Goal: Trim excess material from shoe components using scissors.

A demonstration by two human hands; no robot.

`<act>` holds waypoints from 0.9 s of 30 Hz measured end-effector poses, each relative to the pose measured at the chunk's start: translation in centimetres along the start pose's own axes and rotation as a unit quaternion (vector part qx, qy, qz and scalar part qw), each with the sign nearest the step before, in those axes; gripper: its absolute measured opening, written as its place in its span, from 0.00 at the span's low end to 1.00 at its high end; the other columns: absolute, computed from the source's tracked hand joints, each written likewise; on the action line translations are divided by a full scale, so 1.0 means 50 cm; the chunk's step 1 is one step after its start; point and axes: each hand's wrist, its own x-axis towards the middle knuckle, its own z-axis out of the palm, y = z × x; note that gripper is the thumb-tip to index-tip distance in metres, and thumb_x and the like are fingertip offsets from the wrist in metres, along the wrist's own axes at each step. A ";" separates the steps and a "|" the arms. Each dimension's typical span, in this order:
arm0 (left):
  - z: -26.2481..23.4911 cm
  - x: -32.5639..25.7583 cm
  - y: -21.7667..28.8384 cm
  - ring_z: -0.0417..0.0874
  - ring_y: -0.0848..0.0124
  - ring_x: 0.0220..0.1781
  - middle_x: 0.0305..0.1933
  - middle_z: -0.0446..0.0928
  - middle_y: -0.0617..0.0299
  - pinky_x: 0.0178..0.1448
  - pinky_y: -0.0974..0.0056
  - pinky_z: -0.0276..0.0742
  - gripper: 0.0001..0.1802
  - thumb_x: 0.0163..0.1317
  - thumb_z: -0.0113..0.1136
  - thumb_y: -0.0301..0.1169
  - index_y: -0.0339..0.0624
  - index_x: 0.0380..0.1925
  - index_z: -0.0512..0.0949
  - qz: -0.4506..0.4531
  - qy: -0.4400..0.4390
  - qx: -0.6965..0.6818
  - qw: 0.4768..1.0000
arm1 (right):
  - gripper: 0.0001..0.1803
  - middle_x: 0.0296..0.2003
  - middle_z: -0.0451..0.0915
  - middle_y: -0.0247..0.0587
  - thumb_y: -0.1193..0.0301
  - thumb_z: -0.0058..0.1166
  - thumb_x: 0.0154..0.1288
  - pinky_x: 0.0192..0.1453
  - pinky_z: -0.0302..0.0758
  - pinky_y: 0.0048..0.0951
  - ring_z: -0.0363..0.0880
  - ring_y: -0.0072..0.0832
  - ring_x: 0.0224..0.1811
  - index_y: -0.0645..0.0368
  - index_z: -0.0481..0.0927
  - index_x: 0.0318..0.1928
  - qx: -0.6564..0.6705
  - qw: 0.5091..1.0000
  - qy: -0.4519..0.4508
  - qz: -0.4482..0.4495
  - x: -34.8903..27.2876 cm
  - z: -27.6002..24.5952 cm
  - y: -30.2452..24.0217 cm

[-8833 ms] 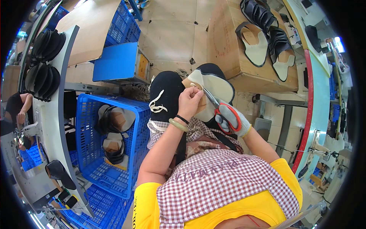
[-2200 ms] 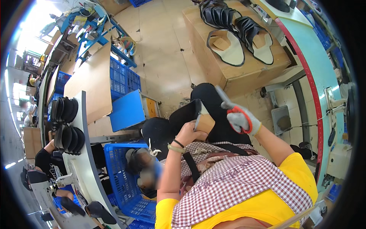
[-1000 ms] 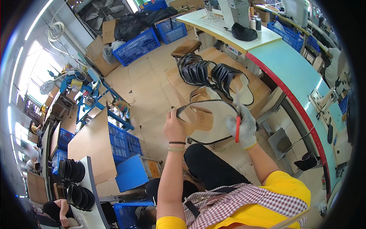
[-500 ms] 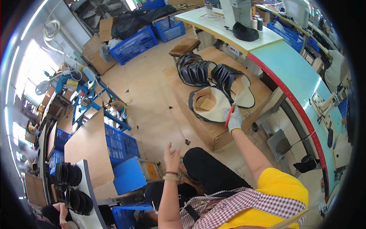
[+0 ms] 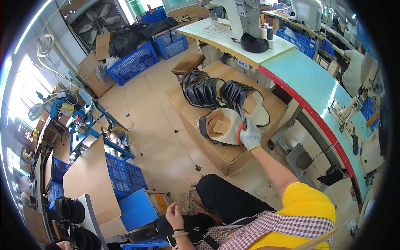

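Your gloved right hand [image 5: 250, 136] reaches out, its grip clenched on red-handled scissors [image 5: 240, 127], at the edge of the shoe upper [image 5: 218, 130] lying on the low wooden surface [image 5: 233, 156]. Your left hand [image 5: 174, 214] rests by your knee, fingers loosely curled, holding nothing.

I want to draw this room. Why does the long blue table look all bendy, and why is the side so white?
In the head view, the fisheye lens curves straight edges like the blue table near the rim; the windows on the left glare white, washing out detail; the corners go black; the gloved right hand stays sharp.
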 end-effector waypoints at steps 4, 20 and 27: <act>0.021 0.007 -0.030 0.81 0.74 0.30 0.31 0.79 0.61 0.35 0.71 0.78 0.08 0.64 0.56 0.26 0.33 0.40 0.78 0.007 -0.004 0.023 1.000 | 0.30 0.43 0.79 0.49 0.55 0.64 0.52 0.52 0.73 0.44 0.78 0.45 0.47 0.52 0.72 0.54 -0.015 0.995 0.036 -0.087 0.002 0.045 -0.017; -0.032 -0.045 0.096 0.79 0.55 0.50 0.47 0.78 0.49 0.55 0.56 0.74 0.17 0.59 0.57 0.22 0.34 0.50 0.75 0.131 0.146 0.255 0.947 | 0.32 0.35 0.77 0.32 0.75 0.66 0.54 0.40 0.72 0.21 0.71 0.16 0.33 0.58 0.71 0.61 0.240 0.927 -0.018 -0.287 -0.039 0.023 -0.002; -0.278 -0.257 -0.051 0.81 0.54 0.42 0.39 0.81 0.49 0.48 0.57 0.76 0.11 0.61 0.57 0.32 0.40 0.41 0.80 0.030 0.190 0.424 0.885 | 0.31 0.36 0.75 0.31 0.77 0.65 0.56 0.41 0.72 0.19 0.70 0.15 0.33 0.60 0.72 0.61 0.155 0.847 -0.356 -0.364 -0.356 0.023 -0.057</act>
